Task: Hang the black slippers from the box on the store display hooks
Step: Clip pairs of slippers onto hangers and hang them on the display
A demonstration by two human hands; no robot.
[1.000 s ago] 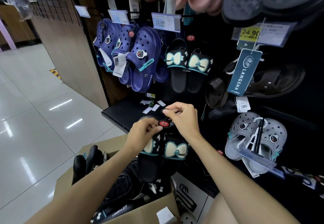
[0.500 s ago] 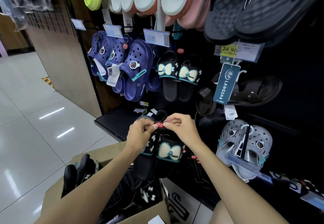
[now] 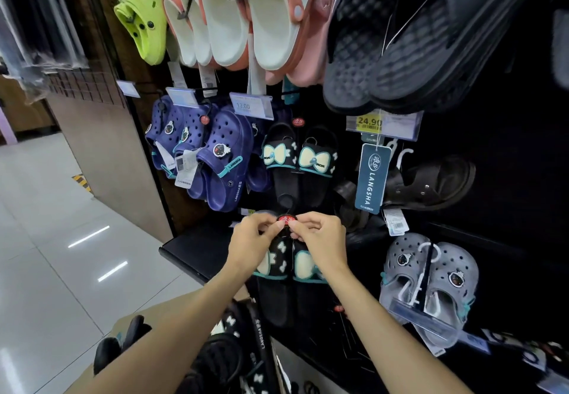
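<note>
A pair of black slippers (image 3: 278, 295) with cream bows and teal trim hangs from a small hanger topped by a red round tag (image 3: 286, 219). My left hand (image 3: 252, 244) pinches the hanger just left of the tag, and my right hand (image 3: 320, 242) pinches it on the right. I hold the pair up against the black display wall. Directly above hangs a matching pair of black bow slippers (image 3: 300, 162) on a hook. Below, a cardboard box (image 3: 123, 329) holds more black slippers (image 3: 228, 350).
Navy clogs (image 3: 215, 153) hang to the left, grey clogs (image 3: 428, 282) to the right, dark sandals (image 3: 431, 184) behind a blue LANGSHA tag (image 3: 372, 178). Pink, white and green clogs and large black slides hang overhead. A black shelf ledge (image 3: 191, 252) juts out at the left; tiled floor beyond.
Both hands have lifted the pair of slippers higher, closer to the hanging matching pair. The view has tilted upward, showing more of the upper rows.
</note>
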